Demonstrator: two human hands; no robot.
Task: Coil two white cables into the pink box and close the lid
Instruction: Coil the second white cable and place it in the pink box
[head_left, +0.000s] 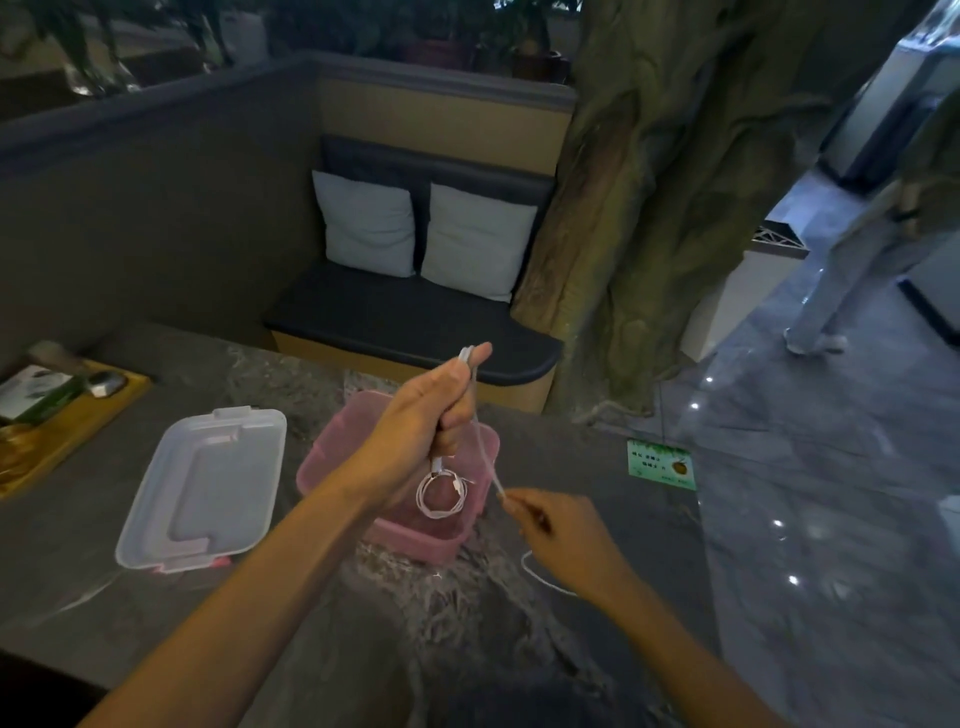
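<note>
The left hand (423, 410) is clenched in a fist above the open pink plastic box (447, 540), gripping one thin white cable (480, 441) whose plug end pokes out above the thumb. From the fist this cable runs down and to the right to the right hand (563, 535), which pinches it between fingertips just beside the box's right edge; a further loop of it trails on the tabletop (260, 613) behind that hand. Under the left fist a second white cable, already wound into a small ring (441, 496), lies inside the box; whether the fist also touches its end is hard to tell.

The box sits near the middle of the dark grey, stone-patterned tabletop, streaked with pale veins. Its clear rectangular lid with pink clasps (202, 488) lies flat to the left, apart from the box. Farther left, at the tabletop's edge, a yellow wooden tray (78, 421) holds small items too dim to identify. A small green card (660, 465) lies toward the right edge.

Beyond the tabletop is a dark cushioned booth bench (410, 322) with two pale square pillows (421, 234) against its back. A thick sculpted tree trunk (649, 197) rises to the right of the bench. At far right a glossy grey tiled floor (831, 519) reflects ceiling lights, and a person's legs in pale trousers (841, 291) stand on it.
</note>
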